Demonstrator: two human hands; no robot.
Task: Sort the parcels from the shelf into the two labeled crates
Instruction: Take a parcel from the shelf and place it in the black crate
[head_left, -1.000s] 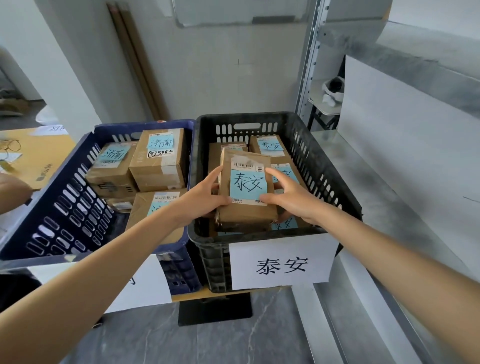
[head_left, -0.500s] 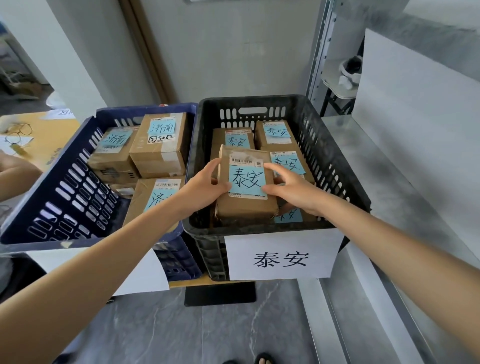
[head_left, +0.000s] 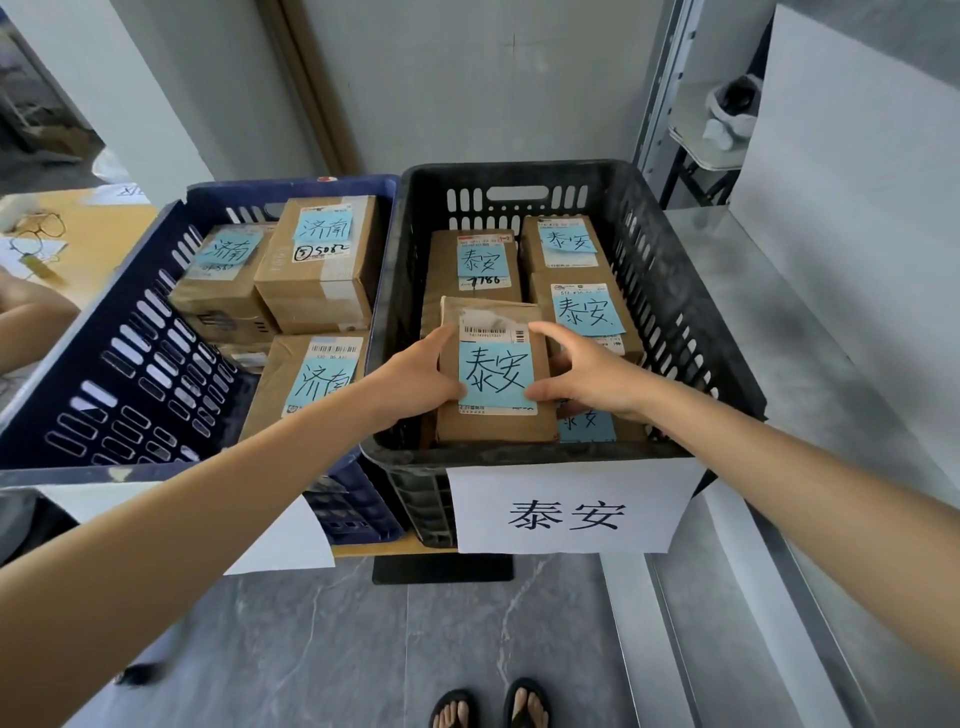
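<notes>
Left grip: the left hand (head_left: 415, 379) is clamped on the left edge of the parcel (head_left: 496, 423), thumb lying on its top face, fingers out of sight down the side.
Right grip: the right hand (head_left: 587, 374) is clamped on the right edge, forefinger arched onto the top near the barcode, thumb pressed at the lower corner of the blue note.
Parcel: a small brown cardboard box, flat side up, with a barcode label and a blue note handwritten 泰安.
Where it is: in the near left corner of the black crate (head_left: 675, 270), lying over the other parcels (head_left: 587, 312). It may already rest on them, but the underside is hidden.
Handling: probably light, since finger and thumb pinches carry it. The card looks stiff enough to keep its shape and matt enough not to slip. The note is only stuck on, so a sliding thumb could peel it.
Where to hold: the two long side edges, as now, away from the note.
Black crate: its front sign (head_left: 571, 512) reads 泰安, matching the note, so this is the right crate by my reading.
Blue crate (head_left: 119, 364): touching the black one's left wall, holding boxes (head_left: 317, 265) marked 济南.
Around: a yellow bench (head_left: 104, 234) with spectacles (head_left: 39, 228) at far left, a grey shelf (head_left: 779, 364) along the right.
</notes>
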